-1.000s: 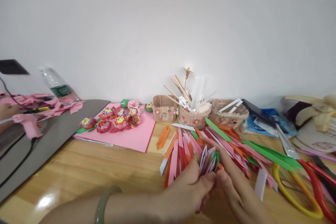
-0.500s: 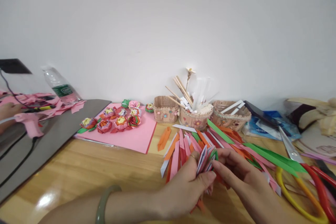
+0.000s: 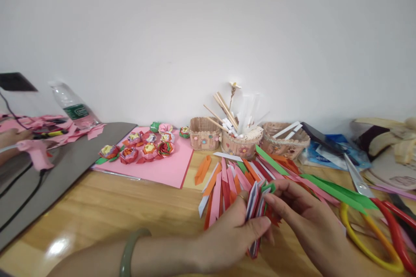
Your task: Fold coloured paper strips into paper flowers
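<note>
My left hand [image 3: 232, 229], with a ring and a green bangle on the wrist, grips a bundle of folded paper strips [image 3: 254, 207] in pink, white and red. The fingers of my right hand [image 3: 300, 210] pinch the green folded piece [image 3: 269, 188] at the bundle's upper right. Beneath and behind both hands, folded paper strips [image 3: 216, 200] in orange, pink, red, white and green fan out over the wooden table [image 3: 136, 207]. Finished paper flowers [image 3: 150, 152] rest on a pink sheet [image 3: 169, 172] to the left.
Three decorated baskets [image 3: 204, 135] stand by the wall, the middle one holding sticks. Red-handled scissors [image 3: 359, 181] and yellow handles [image 3: 370, 242] lie right. On the left are a bottle [image 3: 75, 108], a pink glue gun [image 3: 37, 153] and another person's hand [image 3: 13, 140].
The bundle now stands more upright in my left hand, its lower end showing below my thumb. My right fingers and the green piece have shifted slightly right and up.
</note>
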Tool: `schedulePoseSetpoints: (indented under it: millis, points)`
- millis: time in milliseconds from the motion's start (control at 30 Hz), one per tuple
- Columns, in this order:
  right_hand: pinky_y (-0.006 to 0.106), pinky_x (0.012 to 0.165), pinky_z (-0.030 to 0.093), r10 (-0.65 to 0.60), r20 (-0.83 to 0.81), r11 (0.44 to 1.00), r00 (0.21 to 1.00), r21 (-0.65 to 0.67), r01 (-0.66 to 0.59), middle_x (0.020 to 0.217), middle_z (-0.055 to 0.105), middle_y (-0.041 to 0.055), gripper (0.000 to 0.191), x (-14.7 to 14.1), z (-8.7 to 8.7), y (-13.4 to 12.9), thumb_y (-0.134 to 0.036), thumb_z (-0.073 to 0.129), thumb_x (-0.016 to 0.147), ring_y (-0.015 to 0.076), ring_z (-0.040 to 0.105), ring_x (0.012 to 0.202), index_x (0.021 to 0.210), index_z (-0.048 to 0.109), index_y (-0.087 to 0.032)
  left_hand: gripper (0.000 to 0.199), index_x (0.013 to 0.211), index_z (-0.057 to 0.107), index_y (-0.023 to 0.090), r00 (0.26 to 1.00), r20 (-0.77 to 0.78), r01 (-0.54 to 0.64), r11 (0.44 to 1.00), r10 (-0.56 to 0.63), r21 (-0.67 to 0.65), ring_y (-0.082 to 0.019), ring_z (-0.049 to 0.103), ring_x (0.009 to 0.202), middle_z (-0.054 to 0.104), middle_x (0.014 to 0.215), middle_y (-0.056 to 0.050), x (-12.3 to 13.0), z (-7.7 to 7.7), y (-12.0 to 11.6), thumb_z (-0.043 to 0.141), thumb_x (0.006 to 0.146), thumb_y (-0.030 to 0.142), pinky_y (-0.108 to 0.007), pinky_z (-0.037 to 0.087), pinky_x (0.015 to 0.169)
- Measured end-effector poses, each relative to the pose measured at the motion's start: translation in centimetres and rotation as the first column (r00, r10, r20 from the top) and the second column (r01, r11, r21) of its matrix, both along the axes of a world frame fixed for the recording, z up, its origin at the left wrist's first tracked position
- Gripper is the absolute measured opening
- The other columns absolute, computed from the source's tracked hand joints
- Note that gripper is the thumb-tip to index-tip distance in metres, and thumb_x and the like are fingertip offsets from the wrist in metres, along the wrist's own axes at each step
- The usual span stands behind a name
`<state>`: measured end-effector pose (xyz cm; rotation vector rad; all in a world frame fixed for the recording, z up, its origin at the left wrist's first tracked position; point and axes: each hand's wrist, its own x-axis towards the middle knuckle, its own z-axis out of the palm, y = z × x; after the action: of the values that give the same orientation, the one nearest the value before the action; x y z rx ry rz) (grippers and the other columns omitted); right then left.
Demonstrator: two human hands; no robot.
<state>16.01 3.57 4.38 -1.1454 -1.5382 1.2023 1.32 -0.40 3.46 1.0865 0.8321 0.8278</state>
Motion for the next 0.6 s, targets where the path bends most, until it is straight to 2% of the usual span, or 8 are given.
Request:
schedulePoseSetpoints:
  millis: [167, 267, 367, 467, 533, 600]
  points:
    - [0.024, 0.050, 0.053, -0.034, -0.013, 0.996, 0.999, 0.084, 0.035, 0.064, 0.064, 0.0007, 0.027, 0.1, 0.2, 0.1, -0.048, 0.070, 0.067, 0.0153, 0.061, 0.056, 0.073, 0.064, -0.022, 0.050, 0.102, 0.042, 0.017, 1.000, 0.015, -0.017, 0.999, 0.017, 0.032, -0.010, 0.045, 0.057, 0.046, 0.068, 0.003, 0.0, -0.7, 0.3, 0.047, 0.080, 0.061, -0.024, 0.036, 0.054]
    - [0.025, 0.055, 0.055, -0.063, 0.008, 0.984, 0.998, 0.167, 0.061, 0.069, 0.067, 0.0013, 0.024, 0.4, -0.1, 0.0, -0.045, 0.067, 0.072, 0.0174, 0.064, 0.064, 0.083, 0.065, -0.024, 0.054, 0.106, 0.042, 0.016, 0.998, 0.068, 0.007, 0.999, -0.011, 0.054, -0.009, 0.047, 0.053, 0.047, 0.067, 0.003, 0.0, -1.2, 0.4, 0.048, 0.079, 0.062, -0.024, 0.037, 0.053]
    - [0.030, 0.059, 0.057, -0.068, 0.118, 0.967, 0.991, 0.254, 0.036, 0.080, 0.068, 0.0042, 0.028, 0.7, -0.6, -0.1, -0.045, 0.064, 0.076, 0.0197, 0.066, 0.068, 0.095, 0.065, -0.025, 0.056, 0.114, 0.042, 0.017, 0.993, 0.117, 0.006, 0.999, -0.012, 0.053, -0.008, 0.047, 0.050, 0.048, 0.067, 0.004, 0.0, -1.7, 0.5, 0.049, 0.080, 0.061, -0.023, 0.038, 0.051]
    - [0.041, 0.076, 0.056, -0.060, 0.258, 0.917, 0.964, 0.395, -0.049, 0.114, 0.062, 0.0102, 0.053, 1.0, -1.3, -0.5, -0.048, 0.066, 0.074, 0.0263, 0.065, 0.092, 0.121, 0.053, -0.027, 0.056, 0.119, 0.042, 0.017, 0.989, 0.144, -0.033, 0.998, 0.026, 0.044, -0.009, 0.048, 0.053, 0.050, 0.067, 0.004, -0.2, -1.7, 0.5, 0.051, 0.081, 0.058, -0.023, 0.039, 0.054]
    - [0.050, 0.093, 0.048, -0.012, 0.356, 0.864, 0.934, 0.474, -0.169, 0.136, 0.046, 0.0123, 0.084, 1.0, -1.7, -0.9, -0.049, 0.074, 0.066, 0.0338, 0.051, 0.119, 0.138, 0.034, -0.031, 0.055, 0.119, 0.044, 0.017, 0.986, 0.145, -0.086, 0.996, 0.081, 0.029, -0.009, 0.049, 0.060, 0.051, 0.070, 0.003, -0.3, -1.4, 0.4, 0.055, 0.080, 0.055, -0.023, 0.040, 0.058]
    - [0.053, 0.099, 0.042, 0.028, 0.449, 0.819, 0.893, 0.502, -0.278, 0.146, 0.033, 0.0134, 0.110, 0.8, -2.1, -1.2, -0.046, 0.080, 0.057, 0.0378, 0.037, 0.131, 0.145, 0.016, -0.032, 0.058, 0.117, 0.044, 0.016, 0.984, 0.143, -0.107, 0.994, 0.108, -0.014, -0.009, 0.049, 0.061, 0.052, 0.071, 0.002, -0.3, -1.0, 0.4, 0.058, 0.077, 0.055, -0.023, 0.040, 0.059]
